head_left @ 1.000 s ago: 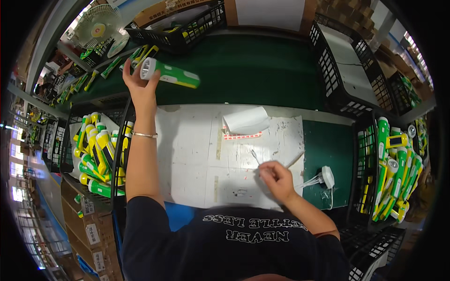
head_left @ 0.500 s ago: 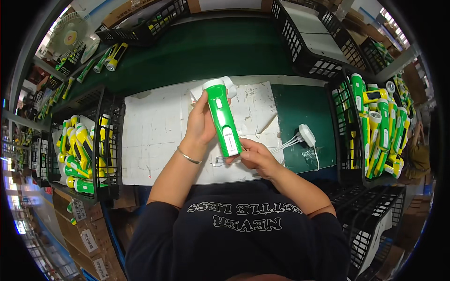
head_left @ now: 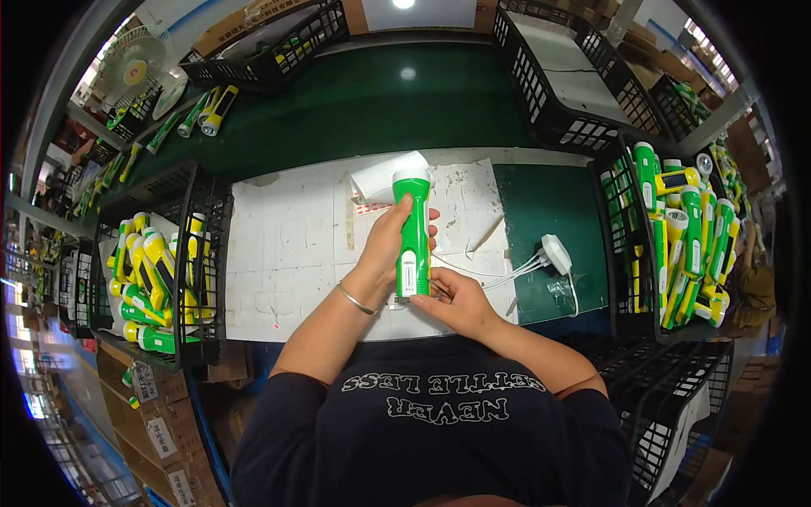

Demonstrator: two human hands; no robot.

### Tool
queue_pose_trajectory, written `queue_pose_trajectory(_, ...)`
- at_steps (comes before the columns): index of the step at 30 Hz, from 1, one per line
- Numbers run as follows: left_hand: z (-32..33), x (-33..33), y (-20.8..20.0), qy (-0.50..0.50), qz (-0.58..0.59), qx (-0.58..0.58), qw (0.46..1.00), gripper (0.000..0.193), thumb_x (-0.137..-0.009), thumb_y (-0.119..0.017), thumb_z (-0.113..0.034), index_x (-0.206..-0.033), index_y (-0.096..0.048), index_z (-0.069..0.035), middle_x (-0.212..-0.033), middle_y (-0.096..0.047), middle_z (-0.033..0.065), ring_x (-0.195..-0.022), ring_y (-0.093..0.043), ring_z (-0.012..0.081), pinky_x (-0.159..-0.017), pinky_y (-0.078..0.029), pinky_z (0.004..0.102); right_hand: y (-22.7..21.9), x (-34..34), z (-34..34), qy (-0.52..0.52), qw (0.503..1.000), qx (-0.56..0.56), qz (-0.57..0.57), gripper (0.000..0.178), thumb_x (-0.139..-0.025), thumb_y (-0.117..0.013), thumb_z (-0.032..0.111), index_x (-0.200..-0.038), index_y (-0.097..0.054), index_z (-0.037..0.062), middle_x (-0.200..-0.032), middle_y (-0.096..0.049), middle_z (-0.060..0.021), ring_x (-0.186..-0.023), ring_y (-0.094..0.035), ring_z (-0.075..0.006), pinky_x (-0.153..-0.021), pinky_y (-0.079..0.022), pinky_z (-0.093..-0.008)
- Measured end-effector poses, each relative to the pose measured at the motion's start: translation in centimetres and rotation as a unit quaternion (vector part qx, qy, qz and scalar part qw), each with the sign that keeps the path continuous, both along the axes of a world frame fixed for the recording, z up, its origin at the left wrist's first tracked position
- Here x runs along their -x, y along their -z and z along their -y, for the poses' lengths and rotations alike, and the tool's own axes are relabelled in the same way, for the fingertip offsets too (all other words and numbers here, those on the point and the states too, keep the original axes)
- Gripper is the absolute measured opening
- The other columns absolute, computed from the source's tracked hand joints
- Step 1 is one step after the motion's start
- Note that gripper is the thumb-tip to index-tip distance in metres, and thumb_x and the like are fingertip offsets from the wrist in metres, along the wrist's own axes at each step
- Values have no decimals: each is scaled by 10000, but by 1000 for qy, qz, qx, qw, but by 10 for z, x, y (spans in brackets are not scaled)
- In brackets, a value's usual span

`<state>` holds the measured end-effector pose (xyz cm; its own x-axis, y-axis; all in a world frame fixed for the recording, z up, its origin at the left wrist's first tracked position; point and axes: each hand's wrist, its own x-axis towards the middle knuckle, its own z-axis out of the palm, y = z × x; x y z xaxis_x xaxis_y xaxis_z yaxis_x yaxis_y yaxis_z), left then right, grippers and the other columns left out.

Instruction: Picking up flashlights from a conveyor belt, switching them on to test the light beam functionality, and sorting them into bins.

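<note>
A green flashlight [head_left: 413, 221] with a white head and a pale label near its tail stands almost upright in the picture, above the white work surface [head_left: 287, 270]. My left hand [head_left: 390, 241] wraps round its body, with fingertips showing on the far side. At the tail end, my right hand [head_left: 452, 302] is closed, its thumb pressed to the flashlight's lower edge. Whether those fingers also pinch a cable is hidden. Thin white cables [head_left: 513, 277] run from a white charger [head_left: 555, 253] toward that hand. Behind the flashlight's head lies a white paper roll [head_left: 380, 179].
Black crates hold green and yellow flashlights at the left [head_left: 182, 338] and right [head_left: 621, 279]. More black crates stand at the far left [head_left: 228, 72] and far right [head_left: 549, 118]. Several flashlights [head_left: 217, 111] lie on the green table [head_left: 422, 93]. A fan [head_left: 133, 72] stands beyond.
The flashlight has turned more upright, its head shifting right and slightly down. The right hand's thumb has come onto the tail end. The paper roll shows more now.
</note>
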<state>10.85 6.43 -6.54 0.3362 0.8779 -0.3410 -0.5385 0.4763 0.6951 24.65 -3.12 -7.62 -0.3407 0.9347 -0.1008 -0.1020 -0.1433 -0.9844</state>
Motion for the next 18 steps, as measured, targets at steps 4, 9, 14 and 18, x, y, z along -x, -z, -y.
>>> queue_pose_trajectory(4,-1,0,-2,4,6,-9,1000,409,-982,-476,-374,-1196,-504,-26,-994,-594,98,-763,-571,146,-615,-538,291,-6,-6,-1,5,1000,-14,24,243,-888,-658,197,-1013,-593,-1,-857,-623,-35,-791,-550,-74,-714,-452,-243)
queue_pose_trajectory(9,0,7,-4,16,-2,-53,998,344,-974,-516,-301,-1161,-476,-16,-1012,-593,136,-746,-598,182,-595,-547,315,-26,-35,-19,66,958,-148,238,162,-927,-539,205,-933,-584,50,-811,-592,-128,-719,-602,-243,-661,-475,-320)
queue_pose_trajectory(14,14,1,-8,14,-111,-183,977,374,-981,-500,-338,-1180,-469,-22,-1021,-602,119,-775,-606,173,-684,-540,311,-40,-30,-28,60,742,-478,465,80,-832,-622,180,-825,-592,106,-736,-569,-59,-568,-595,-221,-481,-465,-338)
queue_pose_trajectory(18,19,1,-12,19,-151,-193,969,422,-1014,-384,-389,-1207,-479,-27,-1048,-602,108,-816,-599,162,-705,-538,314,-46,-20,-29,33,703,-514,490,142,-796,-648,196,-750,-547,107,-656,-517,-41,-504,-568,-195,-436,-447,-329)
